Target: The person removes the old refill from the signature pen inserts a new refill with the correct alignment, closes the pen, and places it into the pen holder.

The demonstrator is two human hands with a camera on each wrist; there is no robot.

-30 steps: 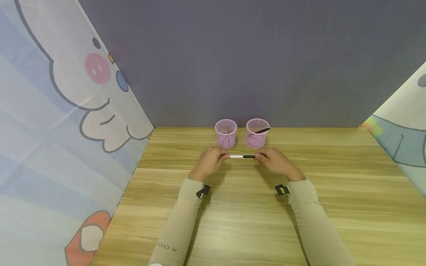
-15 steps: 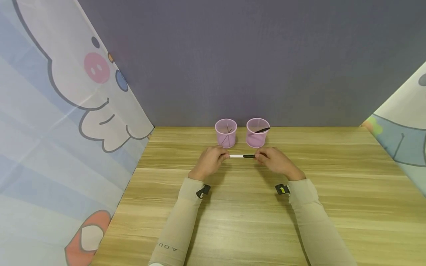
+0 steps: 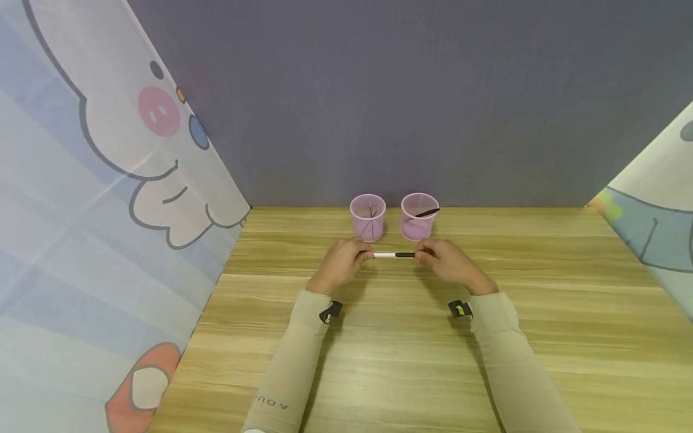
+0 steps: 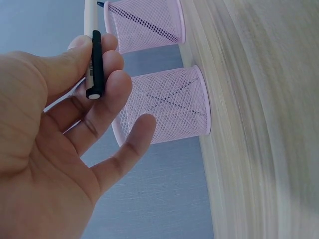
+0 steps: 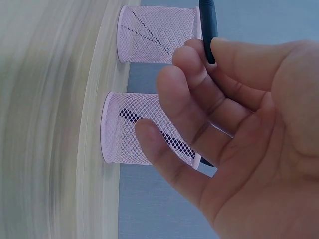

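A white pen with a black end is held level between both hands, in front of two pink mesh cups. My left hand pinches its white end, where a black clip shows in the left wrist view. The black end is pinched between thumb and fingers of my right hand. Thin dark sticks stand crossed in the left mesh cup. A black pen-like item leans in the right mesh cup, its tip past the rim.
The cups stand side by side at the back of the wooden table, close to a grey wall. A cartoon-printed sheet lines the left side, and another printed sheet hangs at the right.
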